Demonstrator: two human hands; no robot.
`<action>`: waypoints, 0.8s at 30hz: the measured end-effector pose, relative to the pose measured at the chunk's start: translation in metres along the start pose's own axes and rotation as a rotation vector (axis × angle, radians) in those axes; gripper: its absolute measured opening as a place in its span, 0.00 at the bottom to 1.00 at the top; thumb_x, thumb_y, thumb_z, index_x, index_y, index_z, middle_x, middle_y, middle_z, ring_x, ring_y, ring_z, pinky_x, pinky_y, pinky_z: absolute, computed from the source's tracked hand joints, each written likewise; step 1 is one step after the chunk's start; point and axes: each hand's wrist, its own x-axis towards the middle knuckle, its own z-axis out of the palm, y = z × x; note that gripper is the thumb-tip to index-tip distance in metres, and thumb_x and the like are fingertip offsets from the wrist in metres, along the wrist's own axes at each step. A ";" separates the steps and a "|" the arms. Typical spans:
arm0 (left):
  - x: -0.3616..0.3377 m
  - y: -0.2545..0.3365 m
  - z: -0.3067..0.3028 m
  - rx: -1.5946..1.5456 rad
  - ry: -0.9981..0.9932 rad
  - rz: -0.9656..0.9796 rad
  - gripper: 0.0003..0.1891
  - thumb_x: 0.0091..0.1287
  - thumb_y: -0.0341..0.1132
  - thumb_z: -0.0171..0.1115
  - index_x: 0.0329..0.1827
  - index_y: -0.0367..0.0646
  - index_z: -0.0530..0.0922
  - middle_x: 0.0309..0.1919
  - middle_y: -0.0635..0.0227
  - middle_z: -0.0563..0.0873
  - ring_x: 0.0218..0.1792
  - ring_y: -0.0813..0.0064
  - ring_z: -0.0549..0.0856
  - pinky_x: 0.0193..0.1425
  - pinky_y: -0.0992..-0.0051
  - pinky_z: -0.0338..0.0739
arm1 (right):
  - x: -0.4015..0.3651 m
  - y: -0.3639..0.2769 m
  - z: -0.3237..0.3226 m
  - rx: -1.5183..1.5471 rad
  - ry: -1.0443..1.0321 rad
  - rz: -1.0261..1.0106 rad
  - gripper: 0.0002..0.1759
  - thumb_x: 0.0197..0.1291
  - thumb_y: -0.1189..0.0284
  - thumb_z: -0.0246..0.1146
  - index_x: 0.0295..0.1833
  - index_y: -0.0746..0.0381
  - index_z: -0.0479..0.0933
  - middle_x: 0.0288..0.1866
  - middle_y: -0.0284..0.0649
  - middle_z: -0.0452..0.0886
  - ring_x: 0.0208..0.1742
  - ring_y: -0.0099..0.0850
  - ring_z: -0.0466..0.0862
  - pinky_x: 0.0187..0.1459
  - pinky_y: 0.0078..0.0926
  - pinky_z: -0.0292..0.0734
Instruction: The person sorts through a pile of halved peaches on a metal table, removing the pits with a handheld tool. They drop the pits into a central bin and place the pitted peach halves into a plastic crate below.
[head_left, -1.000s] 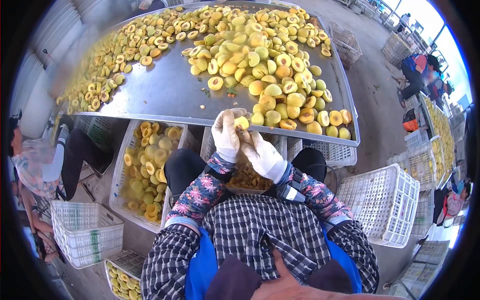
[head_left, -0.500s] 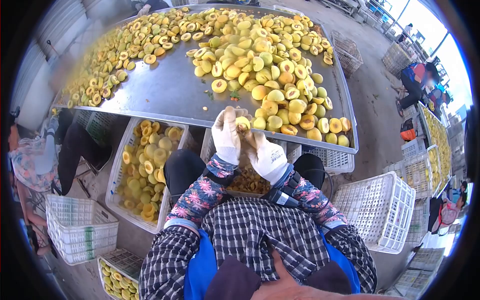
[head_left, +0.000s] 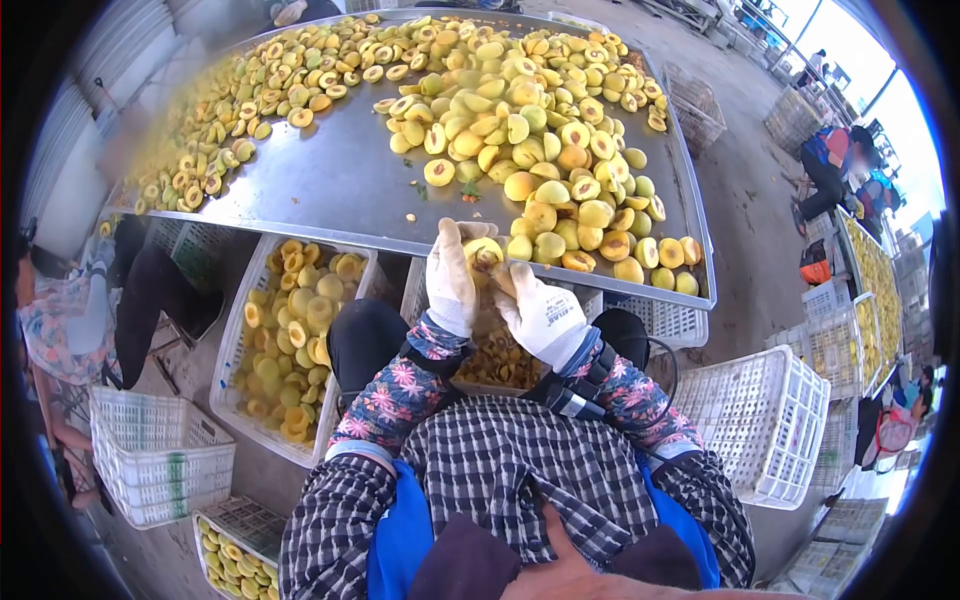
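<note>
My left hand [head_left: 452, 282], in a white glove with a stained palm side, grips a halved yellow stone fruit [head_left: 484, 254], like a peach or apricot, cut face up. The gloved right hand [head_left: 541, 312] is closed just right of that half, thumb and fingers pinched at its edge. Whatever the right fingers hold, if anything, is hidden. Both hands are just off the near edge of a metal table [head_left: 330, 165], in front of a pile of fruit halves [head_left: 545, 130]. Below the hands, a crate of dark orange-brown pieces [head_left: 500, 360] is partly covered by the hands.
Between my left knee and a neighbouring person [head_left: 75, 320] stands a white crate of fruit halves [head_left: 300, 330]. White plastic crates stand at lower left [head_left: 160, 455] and right [head_left: 750, 420]. Another person [head_left: 840, 165] is by a second fruit-covered table [head_left: 870, 285] at far right.
The fruit half has tilted, so more of its cut face shows. My right hand has shifted slightly right and down, its wrist turned; the left stays around the fruit.
</note>
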 end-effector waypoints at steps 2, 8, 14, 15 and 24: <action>-0.001 0.000 0.003 0.013 0.015 0.041 0.29 0.76 0.58 0.42 0.44 0.34 0.73 0.44 0.54 0.82 0.45 0.62 0.85 0.52 0.67 0.81 | -0.001 -0.002 0.004 0.124 0.026 -0.003 0.21 0.64 0.70 0.60 0.57 0.68 0.66 0.32 0.55 0.81 0.33 0.53 0.83 0.33 0.44 0.77; 0.000 -0.011 0.000 0.061 0.061 0.066 0.29 0.76 0.57 0.44 0.43 0.33 0.74 0.42 0.55 0.83 0.41 0.65 0.85 0.47 0.69 0.82 | -0.003 -0.003 0.003 0.206 -0.064 0.021 0.22 0.63 0.71 0.59 0.59 0.69 0.64 0.32 0.58 0.79 0.33 0.54 0.82 0.33 0.45 0.75; 0.001 -0.020 -0.006 0.133 0.063 0.149 0.28 0.76 0.55 0.46 0.42 0.33 0.75 0.40 0.57 0.84 0.40 0.68 0.85 0.46 0.72 0.81 | -0.002 0.005 0.013 0.376 -0.025 -0.071 0.25 0.63 0.71 0.58 0.61 0.69 0.61 0.35 0.58 0.80 0.35 0.55 0.82 0.35 0.45 0.77; 0.001 -0.021 -0.006 0.171 0.076 0.172 0.28 0.76 0.55 0.47 0.42 0.33 0.75 0.40 0.57 0.84 0.40 0.68 0.85 0.47 0.72 0.81 | -0.002 0.006 0.014 0.370 -0.021 -0.075 0.20 0.64 0.69 0.57 0.57 0.68 0.62 0.32 0.57 0.80 0.33 0.55 0.82 0.33 0.46 0.76; 0.002 -0.011 -0.006 0.019 0.016 0.089 0.27 0.77 0.55 0.44 0.45 0.35 0.73 0.43 0.56 0.81 0.42 0.65 0.85 0.48 0.68 0.81 | 0.007 0.005 0.001 0.561 -0.194 0.051 0.17 0.67 0.65 0.57 0.53 0.65 0.66 0.31 0.54 0.80 0.30 0.54 0.82 0.30 0.46 0.76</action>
